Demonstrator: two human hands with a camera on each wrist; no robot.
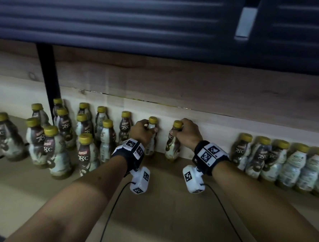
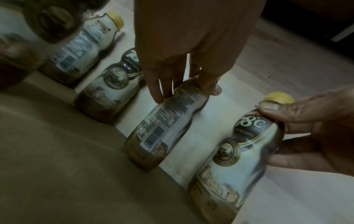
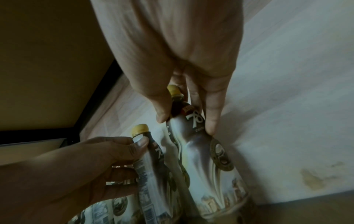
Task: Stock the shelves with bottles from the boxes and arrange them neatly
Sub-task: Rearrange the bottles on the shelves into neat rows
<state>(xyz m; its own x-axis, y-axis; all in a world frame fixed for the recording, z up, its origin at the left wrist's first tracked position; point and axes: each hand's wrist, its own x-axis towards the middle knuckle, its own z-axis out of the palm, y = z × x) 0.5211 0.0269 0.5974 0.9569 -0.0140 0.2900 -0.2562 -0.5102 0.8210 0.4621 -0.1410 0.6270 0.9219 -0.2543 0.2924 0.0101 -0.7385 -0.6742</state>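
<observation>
On a pale wooden shelf [image 1: 168, 211] with a light board at its back, the person's left hand [image 1: 142, 132] curls its fingers and thumb round the neck and shoulder of a brown-and-white plastic coffee bottle with a yellow screw cap [image 1: 151, 137]. The bottle stands upright, its base on the shelf and close against the back board; from the left wrist view its barcode side faces outward. Just beside it, with a small gap between, the right hand [image 1: 186, 134] grips a second yellow-capped coffee bottle [image 1: 174, 140] below the cap, thumb on one side of the neck, fingers wrapped round the other; this one also stands on the shelf by the back board, its "78°C" label showing. To the left stands a loose cluster of matching bottles [image 1: 64, 137], several rows deep. To the right a tight row of the same bottles [image 1: 283, 162] lines the back board. Both wrists carry black bands with white marker blocks [image 1: 211, 152].
</observation>
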